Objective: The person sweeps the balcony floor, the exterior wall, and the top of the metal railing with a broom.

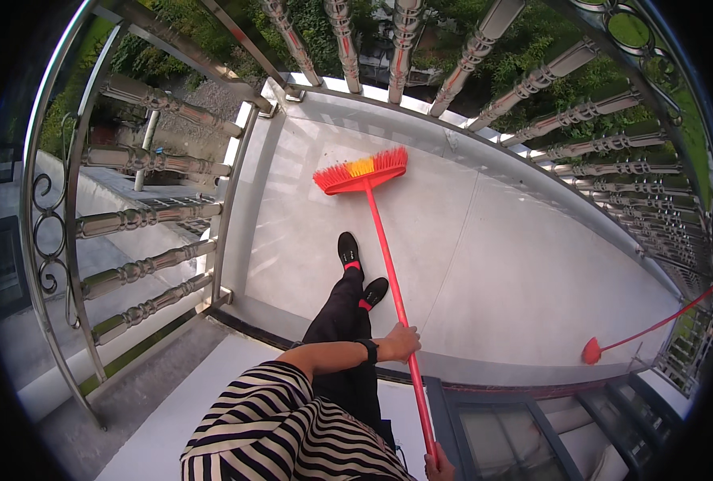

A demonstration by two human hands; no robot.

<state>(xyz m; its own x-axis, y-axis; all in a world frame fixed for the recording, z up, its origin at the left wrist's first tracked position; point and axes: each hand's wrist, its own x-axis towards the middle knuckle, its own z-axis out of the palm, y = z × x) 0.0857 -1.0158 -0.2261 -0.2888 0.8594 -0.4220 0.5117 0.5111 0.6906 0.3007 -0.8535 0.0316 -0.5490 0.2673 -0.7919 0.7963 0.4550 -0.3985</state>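
Note:
A push-style broom with a red head [365,180] and red and yellow bristles lies against the pale balcony floor, its bristles facing away from me. From the head a long red handle [386,258] slants back toward my body. My left hand [401,343], with a dark band on its wrist, is wrapped around the handle partway along. Lower down, near the picture's bottom edge, my right hand [440,466] grips the handle close to its upper end; part of this hand is cut off. My feet in black shoes [349,249] stand left of the handle.
Stainless steel balusters [405,48] line the balcony's far edge, and a side railing [152,216] borders the left. A second red long-handled tool [592,350] stands at the far right. Dark-framed windows [506,445] run along the lower right wall. Joint lines cross the tiled floor [524,270].

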